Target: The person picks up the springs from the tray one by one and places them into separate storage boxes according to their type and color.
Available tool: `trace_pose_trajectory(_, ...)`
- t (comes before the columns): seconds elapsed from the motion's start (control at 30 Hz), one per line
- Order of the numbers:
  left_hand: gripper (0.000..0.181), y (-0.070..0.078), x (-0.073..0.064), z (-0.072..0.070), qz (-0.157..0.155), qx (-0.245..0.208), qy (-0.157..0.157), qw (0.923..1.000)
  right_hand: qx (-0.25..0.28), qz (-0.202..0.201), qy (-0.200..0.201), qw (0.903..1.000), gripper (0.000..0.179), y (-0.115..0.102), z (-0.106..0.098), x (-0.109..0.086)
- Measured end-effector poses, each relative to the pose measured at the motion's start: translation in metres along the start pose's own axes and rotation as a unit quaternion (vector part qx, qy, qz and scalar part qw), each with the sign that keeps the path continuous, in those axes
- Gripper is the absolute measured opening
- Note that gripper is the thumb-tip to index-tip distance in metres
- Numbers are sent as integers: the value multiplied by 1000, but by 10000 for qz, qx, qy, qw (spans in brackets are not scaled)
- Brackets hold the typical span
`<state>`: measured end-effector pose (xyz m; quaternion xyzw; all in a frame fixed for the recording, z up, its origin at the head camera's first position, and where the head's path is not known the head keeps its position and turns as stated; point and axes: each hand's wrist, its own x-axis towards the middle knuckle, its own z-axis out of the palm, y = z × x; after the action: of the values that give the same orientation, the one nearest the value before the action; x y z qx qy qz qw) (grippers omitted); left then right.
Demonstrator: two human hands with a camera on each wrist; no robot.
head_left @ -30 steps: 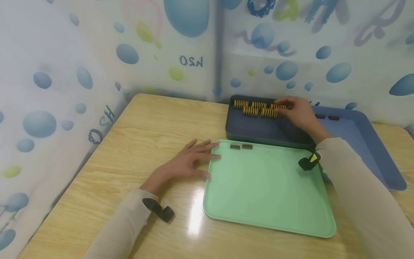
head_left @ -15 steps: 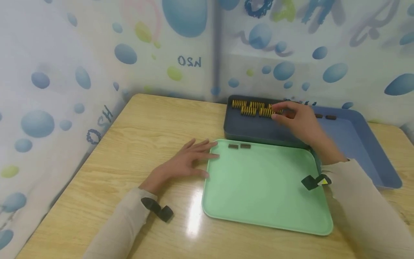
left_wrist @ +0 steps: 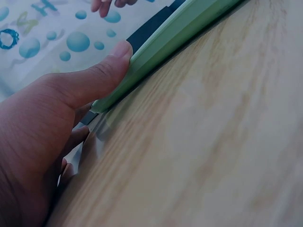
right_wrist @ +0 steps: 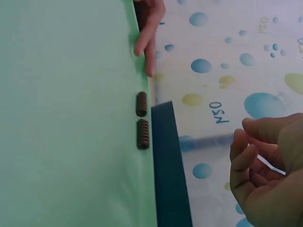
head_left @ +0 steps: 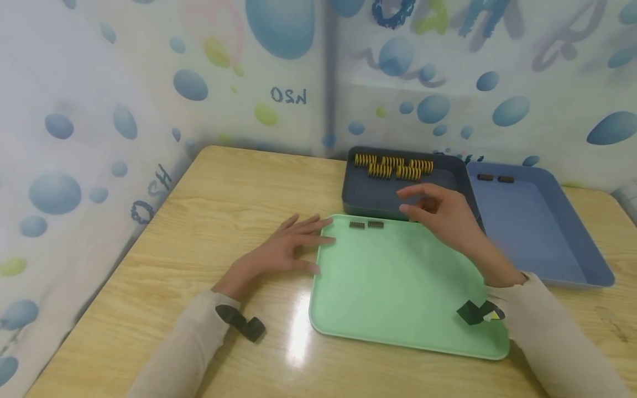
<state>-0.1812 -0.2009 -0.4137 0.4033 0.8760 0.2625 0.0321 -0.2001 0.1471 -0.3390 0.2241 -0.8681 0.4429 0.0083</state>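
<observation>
My left hand [head_left: 283,249] lies with fingers spread at the left rim of the light green tray [head_left: 398,298]; in the left wrist view its thumb [left_wrist: 109,66] touches the tray's outer side. Over the far edge of that tray and the front of a dark navy tray [head_left: 368,193] hovers my right hand [head_left: 443,218]. Its thumb and forefinger are slightly apart, the other fingers loosely curled, with nothing between them. Several yellow coil springs [head_left: 408,173] lie in two rows at the back of the navy tray. Two small brown springs [right_wrist: 143,134] lie end to end along the green tray's far rim.
A blue tray [head_left: 532,232] stands to the right of the navy one, with two dark brown springs [head_left: 506,179] at its back. All the trays are on a wooden table [head_left: 249,188] against a wall covering [head_left: 288,127] patterned with bubbles.
My right hand has let go of a yellow spring at the right end of the back row, then drawn back toward the green tray. The left hand stays at the rim.
</observation>
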Motion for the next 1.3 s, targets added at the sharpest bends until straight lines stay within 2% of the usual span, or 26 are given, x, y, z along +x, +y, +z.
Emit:
trace_pose_trajectory(0.13, 63, -1, 0, 0, 19, 8, 21, 10000, 259, -104, -131, 9995, 30, 3, 11, -5)
trace_pose_trajectory(0.33, 62, -1, 0, 1, 18, -12, 20, 10000, 441, -144, -544, 9974, 31, 11, 24, -8)
trace_pose_trajectory(0.57, 63, 0, -1, 1, -13, -44, 8, 10000, 311, -256, -1110, 9930, 38, 17, 31, -7)
trace_pose_trajectory(0.7, 63, 0, -1, 0, -10, -54, 4, 10000, 155, -213, -1302, 9911, 41, 20, 33, -5)
trace_pose_trajectory(1.0, 62, 1, 1, 0, 29, -51, 6, 10000, 478, -21, -1176, 9919, 41, 31, 41, -5)
trace_pose_trajectory(1.3, 62, 0, 1, 0, 27, -97, 35, 9999, 374, -255, -917, 9948, 38, 37, 50, -5)
